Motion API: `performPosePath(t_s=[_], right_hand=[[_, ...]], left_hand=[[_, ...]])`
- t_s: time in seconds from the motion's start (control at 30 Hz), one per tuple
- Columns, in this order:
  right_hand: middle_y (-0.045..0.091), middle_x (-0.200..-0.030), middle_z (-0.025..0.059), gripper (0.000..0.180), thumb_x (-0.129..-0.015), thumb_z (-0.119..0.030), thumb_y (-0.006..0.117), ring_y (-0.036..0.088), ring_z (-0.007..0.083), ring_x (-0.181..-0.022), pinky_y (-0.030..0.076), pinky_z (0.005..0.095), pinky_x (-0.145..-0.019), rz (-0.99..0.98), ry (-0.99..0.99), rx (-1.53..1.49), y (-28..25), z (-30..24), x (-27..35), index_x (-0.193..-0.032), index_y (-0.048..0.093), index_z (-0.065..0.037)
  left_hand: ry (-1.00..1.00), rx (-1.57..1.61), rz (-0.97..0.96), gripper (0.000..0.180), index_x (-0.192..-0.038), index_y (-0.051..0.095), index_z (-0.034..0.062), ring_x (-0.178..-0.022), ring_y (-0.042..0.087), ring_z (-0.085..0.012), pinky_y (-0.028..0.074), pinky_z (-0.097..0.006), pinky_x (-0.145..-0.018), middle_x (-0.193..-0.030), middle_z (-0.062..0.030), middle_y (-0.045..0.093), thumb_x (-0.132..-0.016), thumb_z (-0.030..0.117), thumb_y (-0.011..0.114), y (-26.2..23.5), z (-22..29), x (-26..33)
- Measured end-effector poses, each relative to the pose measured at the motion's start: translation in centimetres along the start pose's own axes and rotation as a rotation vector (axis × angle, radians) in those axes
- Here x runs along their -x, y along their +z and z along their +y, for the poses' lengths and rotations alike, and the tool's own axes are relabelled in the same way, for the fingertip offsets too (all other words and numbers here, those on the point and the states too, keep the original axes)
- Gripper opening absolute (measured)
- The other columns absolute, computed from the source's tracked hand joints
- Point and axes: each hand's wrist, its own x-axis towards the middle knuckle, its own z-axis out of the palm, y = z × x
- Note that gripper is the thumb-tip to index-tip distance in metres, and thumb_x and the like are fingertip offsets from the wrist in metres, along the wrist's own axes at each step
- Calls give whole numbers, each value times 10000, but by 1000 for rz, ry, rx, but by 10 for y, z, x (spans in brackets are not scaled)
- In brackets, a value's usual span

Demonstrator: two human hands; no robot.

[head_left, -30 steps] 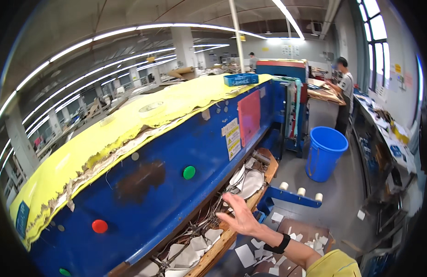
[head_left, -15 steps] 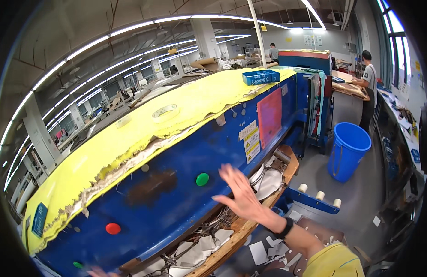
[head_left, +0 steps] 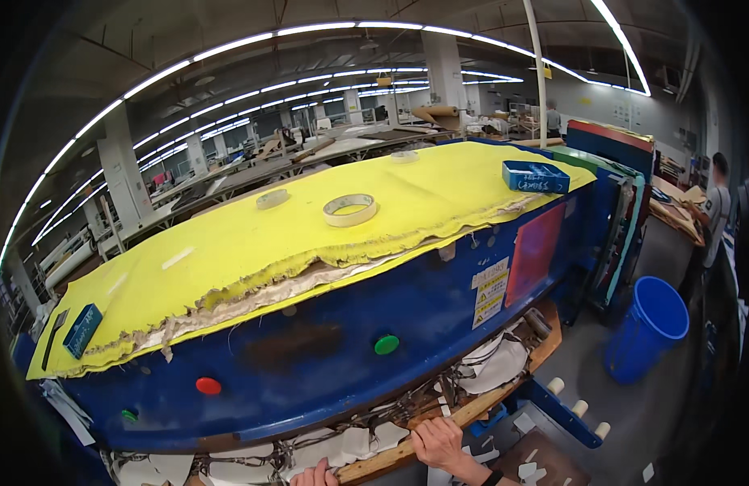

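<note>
My right hand (head_left: pixel 439 444) is closed over the wooden rail (head_left: pixel 376 466) that runs along the front of a low shelf. Further left, at the lower picture edge, the fingers of my left hand (head_left: pixel 314 475) curl over the same rail; the rest of that hand is cut off. On the shelf behind the rail lie metal strip-like pieces and white scraps (head_left: pixel 342 445). Above rises the blue front panel (head_left: pixel 310 398) of a large machine, with a green button (head_left: pixel 387 345) and a red button (head_left: pixel 208 385).
A worn yellow cover (head_left: pixel 253 243) tops the machine, carrying tape rolls (head_left: pixel 349 211) and blue boxes (head_left: pixel 535 176). A blue bin (head_left: pixel 648 328) stands at the right, near a bracket with white rollers (head_left: pixel 579 407). Scraps litter the floor. Another person (head_left: pixel 716 215) stands at far right.
My right hand, raised and spread before the blue panel earlier, has come down onto the wooden rail. My left hand has moved right onto it too. The view has shifted.
</note>
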Motion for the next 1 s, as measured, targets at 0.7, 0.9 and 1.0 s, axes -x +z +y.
performPosePath(t_s=[0.7, 0.9, 1.0], right_hand=[[635, -821, 204, 193, -933, -161, 497, 578, 383, -867, 440, 478, -838, -224, 87, -4, 0, -5, 13, -830, 556, -9], [611, -866, 205, 156, -921, -129, 481, 568, 381, -869, 439, 481, -832, -279, 60, -9, -1, -6, 48, -866, 567, -12], [577, -864, 168, 141, -908, -106, 472, 544, 366, -875, 419, 466, -822, -264, -38, -16, -29, -14, 69, -886, 585, -24]], left_hand=[[-169, 174, -174, 222, -925, 645, 28, -893, 598, -364, 418, -468, -817, -898, -178, 644, -944, 227, 548, 0, -5, 5], [-171, 173, -112, 259, -958, 645, -3, -901, 601, -362, 418, -468, -833, -920, -185, 652, -955, 226, 524, -13, 2, 38], [-233, 274, -153, 271, -1003, 642, -9, -891, 597, -377, 407, -473, -834, -888, -198, 647, -964, 226, 511, -31, 18, 58]])
